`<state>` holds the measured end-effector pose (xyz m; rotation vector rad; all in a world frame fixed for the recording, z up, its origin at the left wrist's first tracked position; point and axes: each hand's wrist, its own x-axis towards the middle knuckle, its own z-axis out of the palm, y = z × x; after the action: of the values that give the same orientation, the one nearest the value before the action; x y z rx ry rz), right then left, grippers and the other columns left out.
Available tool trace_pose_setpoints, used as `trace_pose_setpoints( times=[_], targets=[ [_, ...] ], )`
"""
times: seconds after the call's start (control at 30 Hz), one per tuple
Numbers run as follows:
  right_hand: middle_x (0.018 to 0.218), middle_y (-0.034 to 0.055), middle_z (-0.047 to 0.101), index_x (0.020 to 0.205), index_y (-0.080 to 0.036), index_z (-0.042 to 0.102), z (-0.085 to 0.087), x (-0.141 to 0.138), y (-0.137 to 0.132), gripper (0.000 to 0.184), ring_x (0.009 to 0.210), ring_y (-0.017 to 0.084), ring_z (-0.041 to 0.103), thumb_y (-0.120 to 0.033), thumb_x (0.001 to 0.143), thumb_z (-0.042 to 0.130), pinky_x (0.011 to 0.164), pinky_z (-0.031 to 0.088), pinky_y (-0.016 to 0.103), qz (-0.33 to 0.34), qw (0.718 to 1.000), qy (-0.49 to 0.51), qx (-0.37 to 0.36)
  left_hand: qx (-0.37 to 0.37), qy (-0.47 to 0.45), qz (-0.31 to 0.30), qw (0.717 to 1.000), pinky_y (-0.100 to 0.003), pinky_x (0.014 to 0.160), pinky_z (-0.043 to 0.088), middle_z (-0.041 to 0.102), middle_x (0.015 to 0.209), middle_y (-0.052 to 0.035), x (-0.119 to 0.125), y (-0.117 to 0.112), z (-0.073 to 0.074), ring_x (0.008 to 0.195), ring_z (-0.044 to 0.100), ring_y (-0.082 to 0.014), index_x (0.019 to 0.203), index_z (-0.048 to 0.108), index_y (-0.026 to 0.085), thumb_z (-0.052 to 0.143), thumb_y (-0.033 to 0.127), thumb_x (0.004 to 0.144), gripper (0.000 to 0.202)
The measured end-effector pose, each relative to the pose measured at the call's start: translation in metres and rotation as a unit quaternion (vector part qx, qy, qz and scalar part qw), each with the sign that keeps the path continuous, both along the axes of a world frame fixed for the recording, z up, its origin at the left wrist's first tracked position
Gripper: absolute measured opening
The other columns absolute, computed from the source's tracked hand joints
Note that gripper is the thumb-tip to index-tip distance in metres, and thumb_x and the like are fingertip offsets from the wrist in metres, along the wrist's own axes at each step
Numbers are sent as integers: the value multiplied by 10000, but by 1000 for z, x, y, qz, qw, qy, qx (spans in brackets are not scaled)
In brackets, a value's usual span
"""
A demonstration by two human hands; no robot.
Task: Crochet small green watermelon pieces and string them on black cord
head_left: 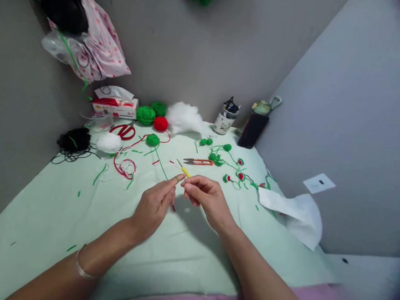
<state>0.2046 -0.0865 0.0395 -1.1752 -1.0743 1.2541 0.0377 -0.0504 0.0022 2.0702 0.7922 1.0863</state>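
Holding the yellow-handled crochet hook [186,171] at the centre of the frame, my right hand [206,195] pinches it between thumb and fingers. Its long axis runs aslant: the thin metal shaft points to the upper left, the handle slopes down rightward into my grip. It lies just beyond the tip of my left index finger; contact between the two cannot be determined. The right hand is the nearer.

Green yarn [177,179] is looped about that left index finger, and a strand runs from the small green ball [152,140], left of centre, down to my left hand [153,207]. Left-hand pose: index extended toward the hook, thumb below; I cannot tell whether it grips yarn. Right-hand pose: fingers curled, forearm entering from lower right. Orange-handled snips [198,162] lie beyond, on the pale green work surface [185,268], apart from both hands.
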Motion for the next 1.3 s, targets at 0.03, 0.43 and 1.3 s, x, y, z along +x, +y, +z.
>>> trace_pose_setpoints(
  times=[0.03,0.43,1.3],
  targets=[
    [607,-15,600,844,-167,721,0,-1,-1,212,503,77,438,-373,793,731,482,331,228,0,1000,-11,6,7,-1,-5,1000,-239,686,486,616,719,1,0,0,-1,640,561,-118,1331,574,110,393,202,1005,384],
    [584,-25,559,873,-166,733,1,-6,-4,247,523,84,430,-403,810,708,506,334,229,6,997,-70,20,19,3,-6,1000,-250,704,515,677,838,-27,1,1,-5,637,585,-113,1346,573,159,410,213,1008,379],
    [599,-21,540,863,-174,734,-7,-5,-1,193,553,105,446,-335,863,627,527,338,239,-14,988,-142,55,17,58,12,998,-279,742,515,603,684,-1,2,-2,-2,673,598,-149,1388,534,133,359,253,1017,427]
  ],
)
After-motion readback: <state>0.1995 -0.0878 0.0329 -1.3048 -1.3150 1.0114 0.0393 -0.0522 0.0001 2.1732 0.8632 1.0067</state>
